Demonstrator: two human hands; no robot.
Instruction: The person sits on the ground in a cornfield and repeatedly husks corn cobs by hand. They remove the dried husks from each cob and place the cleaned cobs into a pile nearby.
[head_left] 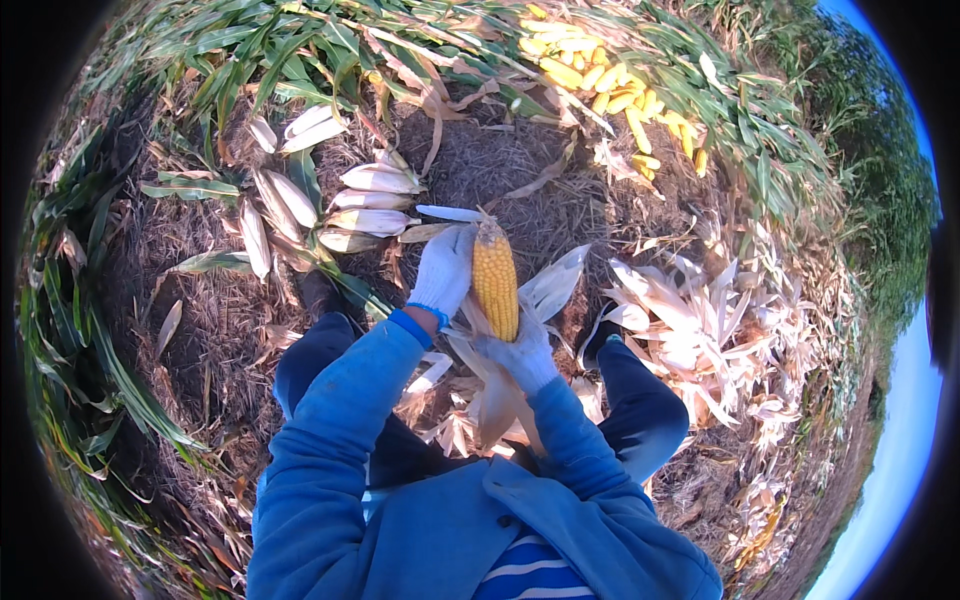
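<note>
A yellow ear of corn [494,285] stands nearly upright between my gloved hands, its kernels bare and its husk [497,400] peeled down below it. My left hand [445,268] is closed against the upper left side of the ear, its fingertips partly hidden. Lower down, my right hand [522,355] grips the ear's bottom end, where the husk leaves hang and spread. A pale, bluish, pointed strip [448,213] sticks out to the left above my left hand; I cannot tell what it is. Several ears in pale husks [372,200] lie just beyond, to the left.
Bare yellow ears [610,85] form a heap at the far right. Stripped husks [700,330] are piled beside my right knee. More husked ears [285,200] lie at the left. Cut green stalks [230,50] stretch across the back. Dry straw covers the soil.
</note>
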